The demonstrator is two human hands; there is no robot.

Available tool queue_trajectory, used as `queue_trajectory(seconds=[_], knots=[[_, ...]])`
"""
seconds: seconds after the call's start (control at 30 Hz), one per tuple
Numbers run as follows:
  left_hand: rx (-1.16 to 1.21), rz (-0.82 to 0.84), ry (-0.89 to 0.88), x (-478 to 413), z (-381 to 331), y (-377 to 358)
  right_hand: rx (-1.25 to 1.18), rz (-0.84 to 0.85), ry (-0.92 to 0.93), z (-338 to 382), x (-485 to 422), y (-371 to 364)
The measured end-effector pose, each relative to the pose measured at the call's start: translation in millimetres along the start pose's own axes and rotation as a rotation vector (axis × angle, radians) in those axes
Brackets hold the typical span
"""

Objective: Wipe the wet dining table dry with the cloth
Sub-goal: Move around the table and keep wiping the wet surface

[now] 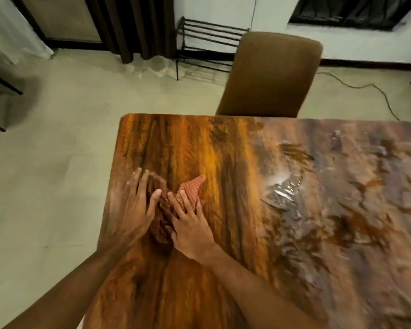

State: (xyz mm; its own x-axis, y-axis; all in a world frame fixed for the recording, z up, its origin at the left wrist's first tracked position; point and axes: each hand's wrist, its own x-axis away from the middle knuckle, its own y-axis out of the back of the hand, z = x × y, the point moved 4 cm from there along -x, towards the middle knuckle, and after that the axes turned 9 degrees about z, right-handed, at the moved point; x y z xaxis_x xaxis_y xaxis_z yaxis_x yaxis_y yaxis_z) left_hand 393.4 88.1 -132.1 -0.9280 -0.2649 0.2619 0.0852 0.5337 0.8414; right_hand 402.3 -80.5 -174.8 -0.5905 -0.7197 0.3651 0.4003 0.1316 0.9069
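Note:
A red checked cloth (193, 189) lies bunched on the glossy wooden dining table (223, 148), near its left edge. My left hand (131, 207) presses flat on the cloth's left side with straight fingers. Beside it, my right hand (190, 224) lies flat on the cloth's right side, fingers spread. Most of the cloth is hidden under both hands. Shiny water patches (282, 193) and wet streaks cover the table's right half. The view is blurred by motion.
A brown padded chair (273, 74) stands at the table's far side. Behind it is a black metal rack (204, 46) by dark curtains (133, 24). A cable (365, 87) runs over the pale tiled floor at right.

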Motion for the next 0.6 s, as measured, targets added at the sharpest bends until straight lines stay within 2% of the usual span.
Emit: queue_trajectory(seconds=[0.07, 0.23, 0.33, 0.4, 0.5, 0.57, 0.6], knots=[[0.014, 0.026, -0.005, 10, -22, -20, 0.013, -0.009, -0.044, -39, 35, -7], [0.015, 0.093, -0.087, 43, -69, -55, -0.111, -0.076, -0.479, -176, 114, -5], [0.027, 0.111, -0.121, 63, -87, -61, -0.174, -0.077, -0.575, -168, 131, -12], [0.005, 0.121, -0.113, 77, -87, -63, -0.178, -0.063, -0.501, -114, 127, -22], [0.006, 0.110, -0.083, 96, -74, -61, -0.105, -0.029, -0.207, -30, 127, -45], [0.019, 0.081, -0.043, 112, -55, -54, -0.059, -0.015, -0.128, -21, 135, -51], [0.031, 0.065, -0.029, 120, -45, -49, -0.061, -0.014, -0.168, -29, 136, -50]])
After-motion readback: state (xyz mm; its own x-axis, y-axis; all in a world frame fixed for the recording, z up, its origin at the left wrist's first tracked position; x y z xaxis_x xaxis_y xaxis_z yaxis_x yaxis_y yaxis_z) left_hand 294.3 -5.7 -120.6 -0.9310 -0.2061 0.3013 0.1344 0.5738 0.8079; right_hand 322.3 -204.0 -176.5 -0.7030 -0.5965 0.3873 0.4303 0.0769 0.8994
